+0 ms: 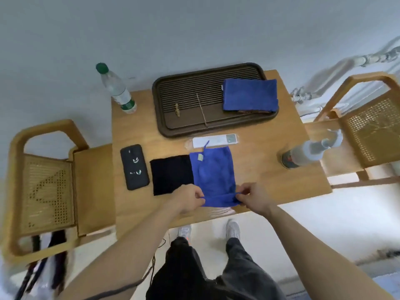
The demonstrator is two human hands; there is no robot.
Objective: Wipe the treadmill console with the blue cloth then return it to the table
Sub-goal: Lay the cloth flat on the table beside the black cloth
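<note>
Pale grey wall backs the wooden table [270,180] where I stand, a cane-backed chair at each end. On it my blue cloth [211,176] lies flat beside a black cloth [171,176], and my left hand [187,199] and right hand [252,199] each pinch a near corner, lifting that edge slightly. Farther back sit a slatted tray [194,98] holding another blue cloth [250,95], a water bottle [116,89], a phone [134,166] and a spray bottle [307,153].

Two blue cloths [213,169] [250,95], two chairs [46,176] [368,126], one tray [161,124], one phone [134,166].
</note>
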